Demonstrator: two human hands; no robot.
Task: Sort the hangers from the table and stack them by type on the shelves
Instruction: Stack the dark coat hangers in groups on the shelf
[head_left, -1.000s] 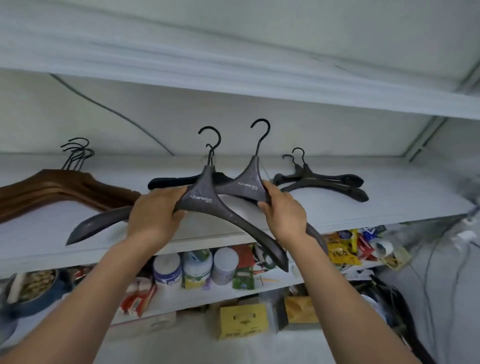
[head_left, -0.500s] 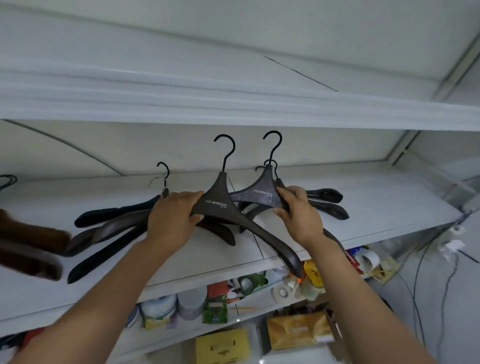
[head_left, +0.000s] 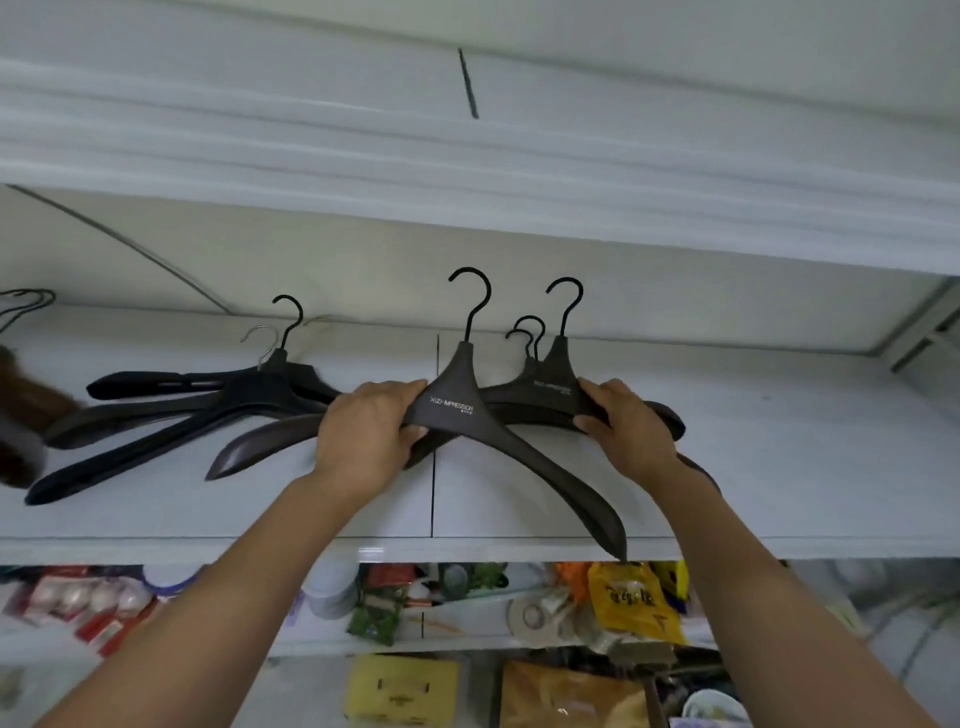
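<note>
Left-hand grip (head_left: 371, 431) is clamped on the near dark-brown hanger (head_left: 467, 410), printed XIZI·IMPRESSION. Right-hand grip (head_left: 626, 426) is clamped on the rear dark-brown hanger (head_left: 556, 387). Both hangers sit over the white shelf (head_left: 519, 514), overlapping. A black hanger stack (head_left: 208, 410) lies on the shelf further left.

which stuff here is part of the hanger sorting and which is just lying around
Part of the job:
- two dark grey broad-shouldered hangers, one in the left hand, one in the right hand
- pile of black hangers on the white shelf
- brown wooden hangers at the far left

Lying about:
- yellow bag, yellow box and tape roll on the lower shelves
</note>
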